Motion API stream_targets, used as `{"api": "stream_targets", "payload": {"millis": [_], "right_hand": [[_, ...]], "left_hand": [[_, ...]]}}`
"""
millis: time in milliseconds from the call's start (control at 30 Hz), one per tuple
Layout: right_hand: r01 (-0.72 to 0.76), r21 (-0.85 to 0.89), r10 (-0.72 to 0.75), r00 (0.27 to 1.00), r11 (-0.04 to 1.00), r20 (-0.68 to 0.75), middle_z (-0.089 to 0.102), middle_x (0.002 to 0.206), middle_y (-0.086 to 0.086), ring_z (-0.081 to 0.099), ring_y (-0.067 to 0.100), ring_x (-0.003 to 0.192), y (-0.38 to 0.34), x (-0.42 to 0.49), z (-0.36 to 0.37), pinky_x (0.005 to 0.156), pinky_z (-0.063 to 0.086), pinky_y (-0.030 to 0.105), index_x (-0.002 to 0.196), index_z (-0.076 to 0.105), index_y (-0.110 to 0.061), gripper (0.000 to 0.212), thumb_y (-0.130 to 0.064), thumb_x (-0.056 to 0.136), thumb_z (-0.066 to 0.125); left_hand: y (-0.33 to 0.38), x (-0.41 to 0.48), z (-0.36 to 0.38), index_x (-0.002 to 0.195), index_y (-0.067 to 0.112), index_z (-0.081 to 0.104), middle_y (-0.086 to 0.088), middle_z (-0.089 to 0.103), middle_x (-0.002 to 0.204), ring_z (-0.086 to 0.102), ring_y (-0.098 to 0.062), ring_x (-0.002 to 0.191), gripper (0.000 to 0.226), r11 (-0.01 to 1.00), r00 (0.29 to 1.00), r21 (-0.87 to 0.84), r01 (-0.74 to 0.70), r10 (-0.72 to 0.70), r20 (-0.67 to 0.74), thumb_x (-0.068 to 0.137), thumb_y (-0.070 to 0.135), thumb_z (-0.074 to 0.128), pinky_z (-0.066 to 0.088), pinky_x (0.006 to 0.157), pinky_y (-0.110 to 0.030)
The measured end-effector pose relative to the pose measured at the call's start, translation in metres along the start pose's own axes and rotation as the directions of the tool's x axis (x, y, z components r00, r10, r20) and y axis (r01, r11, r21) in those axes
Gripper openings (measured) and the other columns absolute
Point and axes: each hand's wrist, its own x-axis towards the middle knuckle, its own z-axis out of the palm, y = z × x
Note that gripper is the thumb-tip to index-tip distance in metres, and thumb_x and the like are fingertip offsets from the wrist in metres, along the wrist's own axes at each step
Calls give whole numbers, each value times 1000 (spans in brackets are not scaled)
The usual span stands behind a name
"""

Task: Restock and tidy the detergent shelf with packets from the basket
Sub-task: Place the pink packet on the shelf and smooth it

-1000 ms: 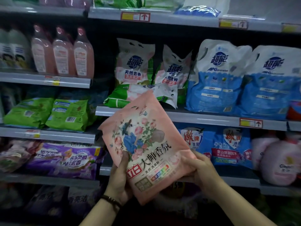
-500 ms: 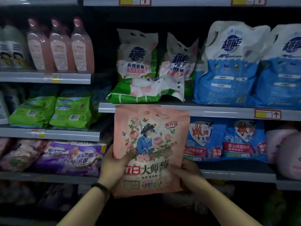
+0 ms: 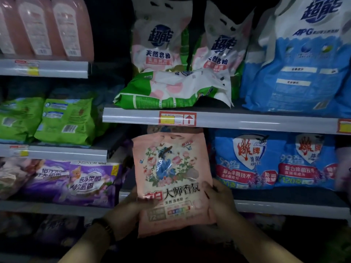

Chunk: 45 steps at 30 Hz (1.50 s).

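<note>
— Pink packet (image 3: 171, 179) is hanging upright in front of the gap between the purple packets (image 3: 85, 183) and the blue packets (image 3: 247, 162), with its top just under the upper shelf edge (image 3: 247, 120).
— Both hands are pinching it: left hand (image 3: 129, 207) on the lower left edge, right hand (image 3: 218, 198) on the lower right, thumbs on the front.
— I'm judging it's going onto the lower shelf (image 3: 284, 205). Best way?
— Holding it face out, sliding the base in level, and ducking that upper lip so the top isn't crumpling.
— Fallen green-and-white packet (image 3: 171, 90) above is needing standing up too.
</note>
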Motion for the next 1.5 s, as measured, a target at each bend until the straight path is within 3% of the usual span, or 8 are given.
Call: {"api": "stream_targets", "payload": {"millis": [200,400,667,800,900,1000,1333,1500], "right_hand": [[46,19,-46,999,999,-16,80,94,-2,74,2,70,-3,35,25,56,56,16,103,74,-20,13,-17,106,62],[102,-77,-78,960,992,267,82,112,-3,79,16,101,-16,83,33,80,65,34,123,69,-20,50,8,82,78],[221,-142,-214,975,965,62,79,108,-10,76,11,100,-7,174,70,83,66,40,110,69,-31,56,10,75,84],[250,-296,-257,966,922,14,75,108,-7,72,13,98,11,210,91,81,62,31,111,66,-24,40,0,83,83],[215,-412,-245,969,885,-20,74,106,-7,68,11,92,35,220,97,57,46,6,108,66,-14,30,-13,85,86],[230,-418,-282,957,879,-65,74,95,-7,64,0,78,50,220,98,56,43,3,95,64,-13,22,-18,87,84],[279,-520,-438,873,808,-213,59,108,4,58,21,96,67,220,109,82,52,35,98,54,-19,31,-15,81,79],[310,-604,-472,873,734,-126,63,93,3,64,21,85,72,225,108,75,58,39,81,60,-18,21,1,83,68]], "left_hand": [[-11,50,-24,131,9,67,-20,75,124,71,-42,117,76,982,971,116,-148,167,-172,60,7,95,50,107,-65],[11,114,-37,123,12,71,-10,80,113,76,-32,108,47,953,926,248,-175,245,-287,80,-1,85,57,101,-57],[28,216,-53,129,14,66,-10,78,119,74,-33,113,55,886,888,393,-246,368,-275,81,-3,86,59,98,-57],[18,250,-69,132,21,63,0,77,119,74,-22,108,56,854,818,468,-226,427,-385,83,17,88,61,96,-46],[1,259,-76,134,23,62,5,76,120,73,-17,106,65,811,795,572,-124,426,-432,80,52,85,59,98,-41],[-7,252,-70,135,19,58,8,67,118,62,-15,106,53,729,761,679,-86,487,-427,92,44,76,47,92,-30],[-22,260,-83,96,20,49,-13,63,95,63,-28,84,46,632,618,767,-111,648,-445,72,7,86,53,77,-39],[-22,262,-81,81,14,54,-3,60,73,55,-12,66,29,597,655,798,-77,634,-411,83,8,82,39,60,-8]]}}
